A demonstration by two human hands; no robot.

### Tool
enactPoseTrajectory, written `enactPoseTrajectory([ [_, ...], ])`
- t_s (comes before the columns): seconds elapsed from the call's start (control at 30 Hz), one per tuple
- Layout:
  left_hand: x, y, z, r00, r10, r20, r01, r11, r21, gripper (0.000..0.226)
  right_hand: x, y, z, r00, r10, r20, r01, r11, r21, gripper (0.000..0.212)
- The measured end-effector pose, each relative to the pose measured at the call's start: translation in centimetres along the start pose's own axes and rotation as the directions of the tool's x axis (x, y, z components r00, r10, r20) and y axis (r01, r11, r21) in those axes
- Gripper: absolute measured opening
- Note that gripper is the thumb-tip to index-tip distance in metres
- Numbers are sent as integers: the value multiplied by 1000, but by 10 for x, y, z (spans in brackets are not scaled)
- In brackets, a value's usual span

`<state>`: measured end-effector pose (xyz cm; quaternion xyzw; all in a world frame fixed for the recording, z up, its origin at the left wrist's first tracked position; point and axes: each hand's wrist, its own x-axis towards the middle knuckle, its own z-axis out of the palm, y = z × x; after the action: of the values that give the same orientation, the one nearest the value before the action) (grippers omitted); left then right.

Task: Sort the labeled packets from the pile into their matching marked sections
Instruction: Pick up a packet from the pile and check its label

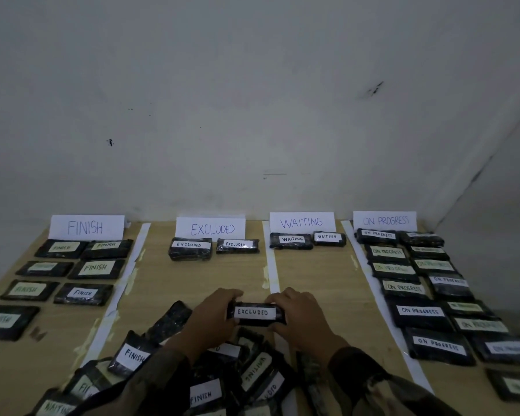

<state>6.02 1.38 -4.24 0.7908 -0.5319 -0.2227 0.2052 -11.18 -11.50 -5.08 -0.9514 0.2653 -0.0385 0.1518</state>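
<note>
I hold a black packet labelled EXCLUDED (255,313) between both hands above the pile (222,373). My left hand (213,318) grips its left end and my right hand (300,318) grips its right end. The pile of dark packets with FINISH, WAITING and EXCLUDED labels lies at the near middle, partly hidden by my sleeves. Four paper signs stand at the wall: FINISH (86,227), EXCLUDED (211,229), WAITING (302,222), ON PROGRESS (385,220). Two packets (189,249) lie under the EXCLUDED sign and two (291,241) under WAITING.
White paper strips (272,265) split the wooden table (174,283) into columns. Several FINISH packets (96,268) fill the left column, several ON PROGRESS packets (418,313) fill the right one. A grey wall runs behind the signs and along the right side.
</note>
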Motion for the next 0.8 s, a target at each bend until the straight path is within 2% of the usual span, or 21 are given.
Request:
enactPoseTrajectory([
  [0.1, 1, -6, -3, 996, -14, -93, 16, 1000, 24, 64, 14, 1, 0, 1000, 25, -18, -26, 999, -27, 47],
  [0.27, 2, -27, -1, 984, -68, -165, 91, 987, 134, 75, 44, 2, 9, 996, 55, -64, -57, 998, -18, 44],
  [0.37, 7, -36, 2, 982, -81, -173, 118, 970, 211, 62, 65, 2, 13, 995, 73, -61, -76, 997, -35, 45],
  [0.47, 16, -47, 4, 985, -108, -132, 142, 946, 290, 62, 87, 3, 17, 994, 98, -48, -100, 994, -42, 48],
  [0.57, 23, -54, 4, 987, -123, -104, 150, 940, 306, 70, 109, 5, 20, 993, 110, -30, -111, 993, -47, 50],
  [0.8, 34, -66, -3, 982, -139, -127, 172, 939, 297, 54, 144, 11, 27, 991, 135, -4, -134, 986, -95, 54],
])
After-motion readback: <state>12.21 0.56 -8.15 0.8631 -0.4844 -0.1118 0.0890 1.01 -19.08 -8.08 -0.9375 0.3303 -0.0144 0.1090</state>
